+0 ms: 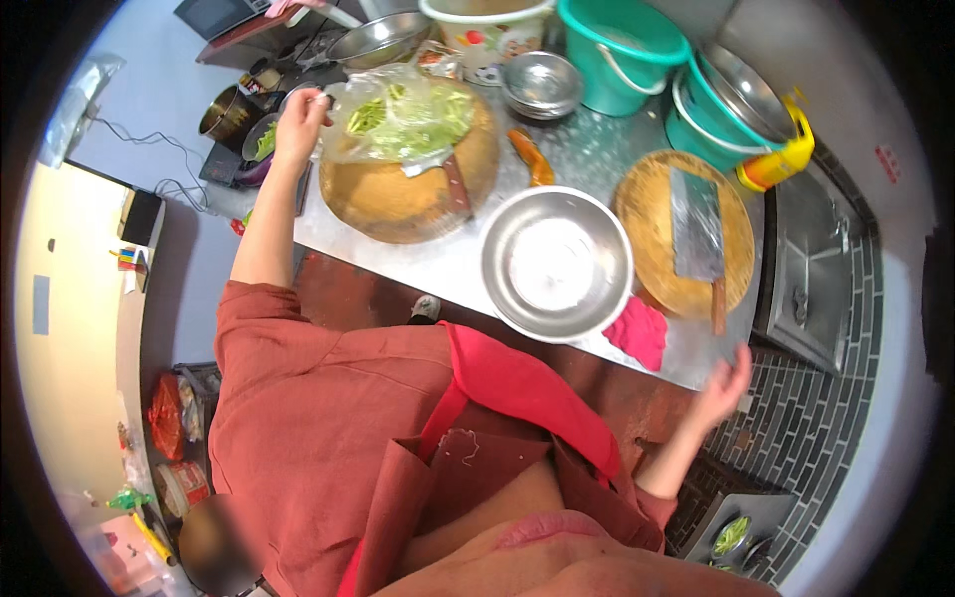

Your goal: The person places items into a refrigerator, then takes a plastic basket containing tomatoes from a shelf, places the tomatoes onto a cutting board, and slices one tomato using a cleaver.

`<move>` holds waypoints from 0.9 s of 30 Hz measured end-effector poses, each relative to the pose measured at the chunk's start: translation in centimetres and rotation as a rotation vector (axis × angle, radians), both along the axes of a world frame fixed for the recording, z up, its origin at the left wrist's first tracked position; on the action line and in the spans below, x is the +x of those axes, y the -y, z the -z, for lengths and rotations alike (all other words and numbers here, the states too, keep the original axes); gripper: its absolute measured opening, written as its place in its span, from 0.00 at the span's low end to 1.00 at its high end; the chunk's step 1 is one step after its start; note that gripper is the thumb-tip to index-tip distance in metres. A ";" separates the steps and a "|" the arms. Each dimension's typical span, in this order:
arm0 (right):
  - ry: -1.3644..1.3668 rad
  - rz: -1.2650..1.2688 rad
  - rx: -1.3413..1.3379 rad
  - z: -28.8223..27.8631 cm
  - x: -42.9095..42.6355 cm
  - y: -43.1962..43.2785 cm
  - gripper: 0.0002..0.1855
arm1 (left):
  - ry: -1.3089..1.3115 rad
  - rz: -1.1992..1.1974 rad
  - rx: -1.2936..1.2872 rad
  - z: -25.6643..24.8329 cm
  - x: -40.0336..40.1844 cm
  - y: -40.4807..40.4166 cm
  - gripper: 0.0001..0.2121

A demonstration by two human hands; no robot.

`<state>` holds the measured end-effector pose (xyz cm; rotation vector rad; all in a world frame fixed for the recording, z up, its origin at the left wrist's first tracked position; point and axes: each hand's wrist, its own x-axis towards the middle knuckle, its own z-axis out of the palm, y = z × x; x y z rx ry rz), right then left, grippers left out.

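My left hand point(304, 116) pinches the edge of a clear plastic bag point(388, 112) that holds cut green vegetables. The bag lies on a round wooden chopping board point(373, 209), partly over a knife whose brown handle point(455, 183) shows. My right hand point(724, 384) is raised near the counter's right front edge, fingers apart, holding nothing. Just above it, a cleaver point(695, 224) rests on a second round board point(634, 194). Between the boards stands a steel basin point(556, 263) with nothing visible in it. A pink cloth point(638, 333) lies beside the basin.
Along the back of the metal counter stand a white patterned bucket point(485, 37), stacked steel bowls point(542, 83), green buckets point(623, 60) and a yellow bottle point(780, 153). An orange-brown object point(531, 157) lies between the boards. A steel sink point(809, 283) is at the right.
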<state>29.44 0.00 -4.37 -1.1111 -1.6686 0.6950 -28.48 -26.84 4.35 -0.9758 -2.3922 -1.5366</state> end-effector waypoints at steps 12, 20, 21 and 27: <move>0.946 -0.578 0.357 -4.7 -53.6 13.4 0.30 | -0.438 0.463 -0.145 -4.5 -8.8 6.4 0.05; 0.822 -0.896 0.583 -1.4 -51.8 10.4 0.17 | 0.003 0.456 -0.148 -4.3 -11.7 8.2 0.06; 0.778 -0.956 0.614 -0.7 -51.8 9.9 0.17 | -0.041 0.489 -0.117 -4.3 -11.5 7.8 0.06; 1.552 -0.734 0.537 -3.2 -53.5 12.7 0.21 | -0.043 0.553 -0.084 -4.5 -10.5 6.8 0.06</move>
